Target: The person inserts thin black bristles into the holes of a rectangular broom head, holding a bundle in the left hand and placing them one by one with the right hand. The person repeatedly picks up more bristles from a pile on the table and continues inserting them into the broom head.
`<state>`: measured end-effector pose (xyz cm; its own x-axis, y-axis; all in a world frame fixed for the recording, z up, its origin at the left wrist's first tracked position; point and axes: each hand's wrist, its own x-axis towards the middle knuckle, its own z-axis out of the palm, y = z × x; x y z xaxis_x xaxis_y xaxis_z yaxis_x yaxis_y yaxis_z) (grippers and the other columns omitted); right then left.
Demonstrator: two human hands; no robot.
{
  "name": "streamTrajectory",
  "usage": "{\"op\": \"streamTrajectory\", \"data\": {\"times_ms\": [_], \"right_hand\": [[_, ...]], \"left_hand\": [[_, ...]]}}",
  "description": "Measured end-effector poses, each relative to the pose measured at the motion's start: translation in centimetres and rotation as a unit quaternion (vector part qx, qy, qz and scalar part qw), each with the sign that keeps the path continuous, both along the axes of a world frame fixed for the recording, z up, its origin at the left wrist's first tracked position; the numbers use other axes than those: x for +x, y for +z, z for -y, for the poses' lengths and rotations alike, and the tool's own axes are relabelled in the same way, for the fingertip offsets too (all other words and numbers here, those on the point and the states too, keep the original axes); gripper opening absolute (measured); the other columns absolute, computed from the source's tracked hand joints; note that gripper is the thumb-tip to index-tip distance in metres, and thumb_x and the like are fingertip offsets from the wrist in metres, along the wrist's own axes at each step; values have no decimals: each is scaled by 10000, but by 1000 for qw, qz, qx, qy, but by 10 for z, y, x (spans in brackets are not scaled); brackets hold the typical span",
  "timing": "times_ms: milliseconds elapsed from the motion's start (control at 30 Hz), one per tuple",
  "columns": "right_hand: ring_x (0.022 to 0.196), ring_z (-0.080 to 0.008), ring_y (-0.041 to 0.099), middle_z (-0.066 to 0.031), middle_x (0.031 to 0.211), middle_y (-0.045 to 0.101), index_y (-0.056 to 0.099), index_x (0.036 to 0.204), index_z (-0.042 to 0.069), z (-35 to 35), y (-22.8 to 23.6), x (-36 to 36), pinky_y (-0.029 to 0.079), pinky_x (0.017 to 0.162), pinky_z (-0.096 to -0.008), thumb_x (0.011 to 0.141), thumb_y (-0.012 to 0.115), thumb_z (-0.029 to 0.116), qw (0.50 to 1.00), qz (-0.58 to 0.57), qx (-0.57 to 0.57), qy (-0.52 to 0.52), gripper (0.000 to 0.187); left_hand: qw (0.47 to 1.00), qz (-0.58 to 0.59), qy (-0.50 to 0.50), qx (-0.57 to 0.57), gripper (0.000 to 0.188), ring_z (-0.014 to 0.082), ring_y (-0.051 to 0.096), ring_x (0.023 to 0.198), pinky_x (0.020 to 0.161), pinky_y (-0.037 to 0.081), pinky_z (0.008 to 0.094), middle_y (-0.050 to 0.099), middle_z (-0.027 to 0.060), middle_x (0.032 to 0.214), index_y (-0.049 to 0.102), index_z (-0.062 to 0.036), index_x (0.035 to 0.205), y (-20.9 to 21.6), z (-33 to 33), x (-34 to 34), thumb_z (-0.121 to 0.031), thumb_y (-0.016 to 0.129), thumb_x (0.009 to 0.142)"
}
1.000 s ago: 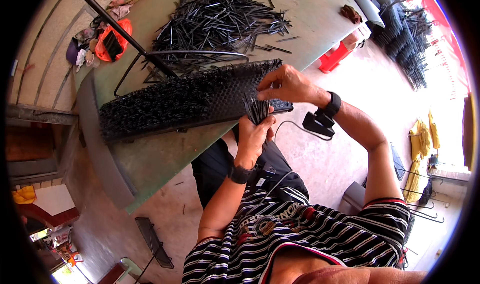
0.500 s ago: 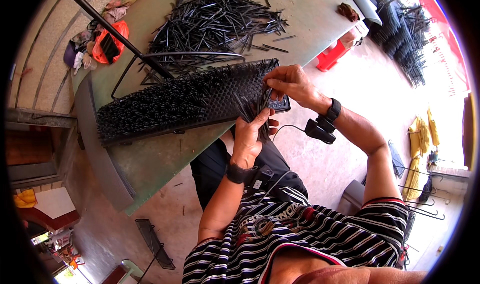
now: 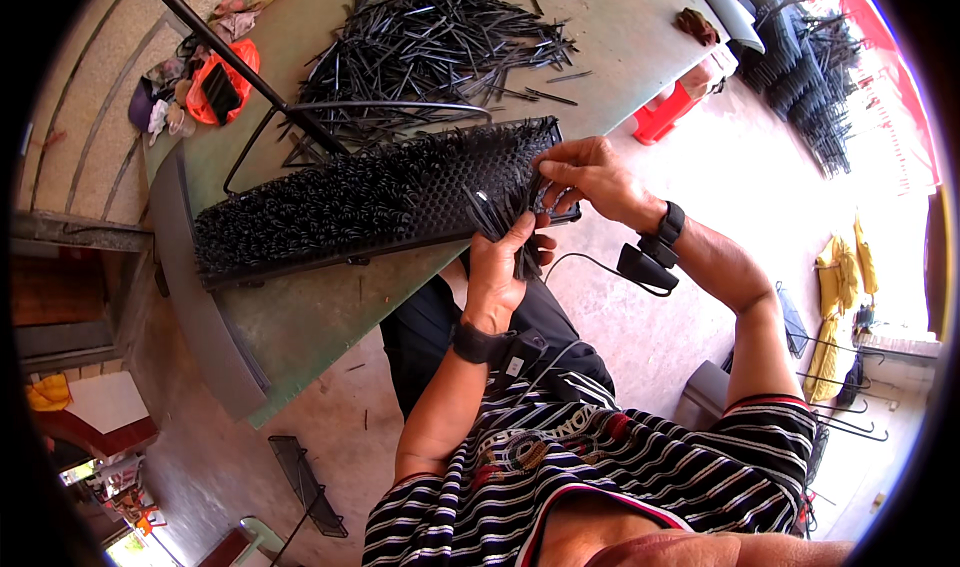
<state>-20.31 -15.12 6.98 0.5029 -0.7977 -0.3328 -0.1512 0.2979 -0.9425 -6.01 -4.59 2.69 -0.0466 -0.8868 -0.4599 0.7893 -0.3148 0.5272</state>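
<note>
A long black perforated tray [image 3: 430, 207] lies on the green table [image 3: 300, 317], most of it filled with upright black pins. My left hand [image 3: 500, 267] grips a bunch of black pins [image 3: 500, 217] at the tray's near right end. My right hand [image 3: 590, 172] rests on the tray's right end, fingers pinching at one pin from the bunch. Both wrists wear black bands, and a small black device [image 3: 645, 267] hangs from the right one.
A big loose heap of black pins [image 3: 430, 42] covers the table behind the tray. A black metal rod [image 3: 230, 62] crosses it. An orange bag [image 3: 215, 82] and rags sit at the far left; a red container [image 3: 665, 117] and stacked black racks [image 3: 810, 77] stand on the floor.
My left hand with the bunch has risen from the table edge up against the tray's right end. My right hand has stayed at that end, fingers shifting slightly.
</note>
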Motion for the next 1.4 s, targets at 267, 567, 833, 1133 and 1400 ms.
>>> {"op": "streamTrajectory", "data": {"times_ms": [267,567,833,1133,1400], "right_hand": [[625,-120,626,-80,798,634,593,972,-27,13,-2,-1,539,550,-241,909,565,180,991,36,-79,-103,218],[686,-171,675,-122,788,660,507,1005,-34,37,-3,0,533,587,-242,844,592,40,925,-12,-340,-170,196],[714,-225,676,-142,765,641,490,955,-7,31,-13,12,517,589,-286,828,575,-17,878,-81,-461,-97,154],[582,-194,593,-127,702,589,628,853,-1,43,-25,4,454,517,-328,826,615,101,750,-232,-617,50,106],[448,-52,525,-10,545,583,663,744,0,0,9,9,393,407,-201,839,653,205,964,-174,-116,165,226]], "left_hand": [[996,90,-20,-12,124,160,587,542,479,456,266,650,86,738,637,-9,841,-12,-4,-3,-60,712,757],[999,0,14,38,126,180,599,545,461,460,279,632,84,748,602,-15,892,-9,-6,1,-24,669,786],[998,35,27,37,157,191,611,607,500,492,298,649,107,811,620,0,942,-8,-5,4,-58,652,800],[997,41,58,25,142,199,623,584,485,469,281,652,111,800,610,15,903,-2,-5,2,2,670,774],[995,55,81,-2,168,186,630,593,494,476,283,663,97,811,615,4,936,-3,0,-3,8,667,777]]}}
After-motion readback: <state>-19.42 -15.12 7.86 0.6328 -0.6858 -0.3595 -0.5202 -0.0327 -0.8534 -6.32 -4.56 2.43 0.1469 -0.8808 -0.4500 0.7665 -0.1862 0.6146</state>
